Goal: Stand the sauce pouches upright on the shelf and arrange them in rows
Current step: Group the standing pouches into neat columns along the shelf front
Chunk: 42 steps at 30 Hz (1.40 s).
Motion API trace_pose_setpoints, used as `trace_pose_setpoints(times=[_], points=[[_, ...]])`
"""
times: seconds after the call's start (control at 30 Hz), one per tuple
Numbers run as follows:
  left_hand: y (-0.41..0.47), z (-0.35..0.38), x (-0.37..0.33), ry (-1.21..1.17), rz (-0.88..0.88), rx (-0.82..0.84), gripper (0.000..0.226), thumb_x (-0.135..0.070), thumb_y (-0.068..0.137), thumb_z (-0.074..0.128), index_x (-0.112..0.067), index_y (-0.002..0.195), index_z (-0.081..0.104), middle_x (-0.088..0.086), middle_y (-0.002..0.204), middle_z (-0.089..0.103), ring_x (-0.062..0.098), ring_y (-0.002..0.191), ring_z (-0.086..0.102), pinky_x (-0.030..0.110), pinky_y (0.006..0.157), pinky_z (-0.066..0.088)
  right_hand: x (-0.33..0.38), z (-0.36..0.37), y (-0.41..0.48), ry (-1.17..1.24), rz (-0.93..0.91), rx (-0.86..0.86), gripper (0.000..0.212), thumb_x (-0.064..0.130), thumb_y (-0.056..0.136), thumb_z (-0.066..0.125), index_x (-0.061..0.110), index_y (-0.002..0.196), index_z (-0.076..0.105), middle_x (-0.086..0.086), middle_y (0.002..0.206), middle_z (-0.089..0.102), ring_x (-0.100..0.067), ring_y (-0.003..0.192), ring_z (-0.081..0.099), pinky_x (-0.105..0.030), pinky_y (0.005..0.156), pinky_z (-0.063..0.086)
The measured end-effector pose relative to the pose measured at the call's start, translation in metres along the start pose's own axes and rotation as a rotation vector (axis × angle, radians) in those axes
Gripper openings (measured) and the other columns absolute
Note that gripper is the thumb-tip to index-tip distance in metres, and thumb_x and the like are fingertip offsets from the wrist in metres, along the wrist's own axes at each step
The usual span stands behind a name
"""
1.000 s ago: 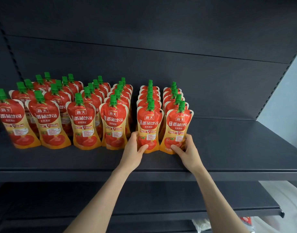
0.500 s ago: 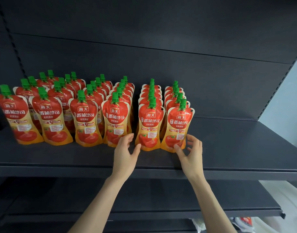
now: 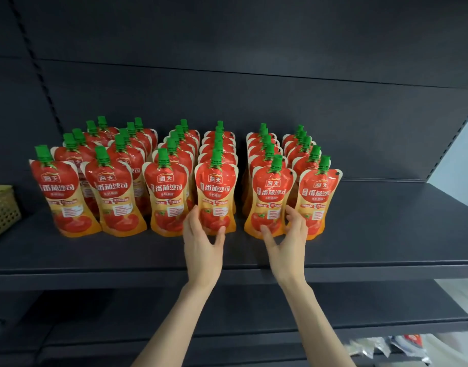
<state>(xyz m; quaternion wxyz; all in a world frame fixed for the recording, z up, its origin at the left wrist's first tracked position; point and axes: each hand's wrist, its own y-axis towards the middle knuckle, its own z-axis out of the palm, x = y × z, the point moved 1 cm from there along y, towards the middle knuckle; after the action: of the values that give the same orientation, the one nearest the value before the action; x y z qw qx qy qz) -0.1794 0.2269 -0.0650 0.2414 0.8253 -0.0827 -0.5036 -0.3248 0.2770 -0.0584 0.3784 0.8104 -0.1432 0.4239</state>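
I see the tomato sauce pouches point(image 3: 174, 178) standing upright on the dark shelf point(image 3: 386, 234), red and orange with green screw caps, set in six rows that run from the front toward the back panel point(image 3: 254, 102). The rows fill the left and middle of the shelf; its right end is bare.

My left hand point(image 3: 201, 247) reaches over the shelf's front edge to the fourth front pouch point(image 3: 215, 197) counted from the left. Its fingers are spread around the pouch's lower part, thumb touching the bottom right corner and the other fingers against the left side, between this pouch and the third front pouch point(image 3: 166, 200). The pouch stands upright with its base on the shelf.

My right hand point(image 3: 288, 242) is at the fifth front pouch point(image 3: 271, 200). The thumb lies on the lower front of that pouch and the fingers curl in at its right side, in the gap beside the sixth front pouch point(image 3: 319, 200). Whether the fingers press firmly or only touch, I cannot tell.

A wider gap separates the fourth and fifth rows than the others. At the shelf's far left edge sits a perforated olive basket point(image 3: 2, 210), only partly in view. Below, a lower shelf point(image 3: 254, 313) shows, with some packets point(image 3: 386, 345) under its right end.
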Motion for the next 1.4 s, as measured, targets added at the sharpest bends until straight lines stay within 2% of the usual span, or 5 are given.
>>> trace_pose_setpoints(times=[0.33,0.8,1.0,1.17,1.4], points=[[0.016,0.004,-0.001,-0.082,-0.054,0.055,0.074,-0.027,0.083,0.067,-0.007,0.141,0.027,0.011,0.143,0.036,0.024,0.134,0.034,0.028,0.1,0.034,-0.002,0.017,0.003,-0.052,0.168,-0.04,0.073,0.03,0.083,0.069,0.014,0.141,0.028,-0.004,0.137,0.042,-0.02,0.128,0.039,-0.037,0.103,0.041],[0.029,0.005,0.009,-0.191,-0.06,0.031,0.053,-0.025,0.077,0.074,-0.01,0.118,0.045,0.006,0.117,0.058,0.021,0.111,0.056,0.038,0.091,0.05,-0.008,0.02,0.009,-0.009,0.198,-0.017,0.06,0.026,0.083,0.069,0.019,0.134,0.037,-0.001,0.128,0.051,-0.016,0.118,0.049,-0.035,0.096,0.047],[0.032,0.007,0.014,-0.209,-0.056,0.047,0.049,-0.024,0.076,0.074,-0.009,0.113,0.046,0.006,0.115,0.06,0.02,0.11,0.056,0.026,0.084,0.047,-0.009,0.02,0.009,-0.031,0.173,-0.01,0.06,0.025,0.084,0.068,0.018,0.134,0.037,-0.002,0.128,0.051,-0.017,0.119,0.048,-0.036,0.096,0.047],[0.032,0.005,0.015,-0.225,-0.062,0.072,0.044,-0.025,0.077,0.074,-0.01,0.109,0.047,0.004,0.11,0.061,0.015,0.103,0.057,0.007,0.07,0.039,-0.009,0.019,0.01,-0.026,0.18,0.001,0.062,0.024,0.084,0.069,0.017,0.135,0.036,-0.002,0.13,0.05,-0.017,0.12,0.048,-0.037,0.098,0.046],[0.032,0.003,0.014,-0.225,-0.067,0.077,0.043,-0.022,0.078,0.073,-0.011,0.109,0.046,0.002,0.11,0.061,0.01,0.101,0.056,0.005,0.066,0.039,-0.013,0.02,0.01,-0.032,0.179,0.007,0.06,0.027,0.083,0.068,0.019,0.134,0.037,-0.002,0.129,0.051,-0.018,0.12,0.049,-0.042,0.098,0.048]])
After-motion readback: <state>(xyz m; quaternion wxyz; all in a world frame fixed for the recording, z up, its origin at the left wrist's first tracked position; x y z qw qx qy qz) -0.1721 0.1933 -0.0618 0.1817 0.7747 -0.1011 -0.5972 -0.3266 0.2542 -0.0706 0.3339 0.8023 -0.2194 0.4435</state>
